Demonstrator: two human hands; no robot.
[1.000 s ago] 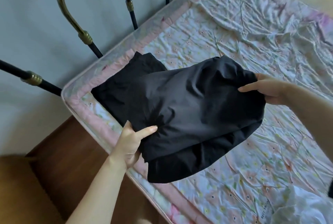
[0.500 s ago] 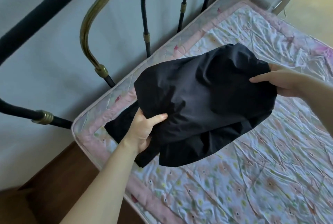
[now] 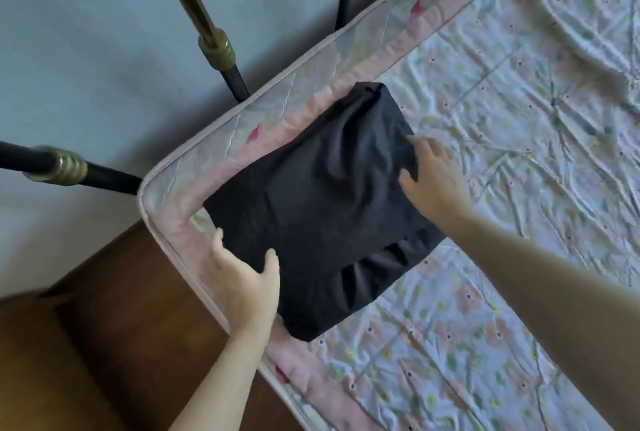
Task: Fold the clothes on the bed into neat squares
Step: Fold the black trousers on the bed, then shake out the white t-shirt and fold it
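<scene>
Black garment (image 3: 322,209) apparently between open grips.

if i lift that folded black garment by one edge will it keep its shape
Probably not: the black garment shows soft wrinkles and a sagging lower layer, so it looks floppy. It seems light. Both the left hand and right hand steady it.

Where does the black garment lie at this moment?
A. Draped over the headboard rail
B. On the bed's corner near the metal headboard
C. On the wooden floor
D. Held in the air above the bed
B: the black garment lies folded on the bed by its corner, next to the headboard, with both hands at its edges.
</scene>
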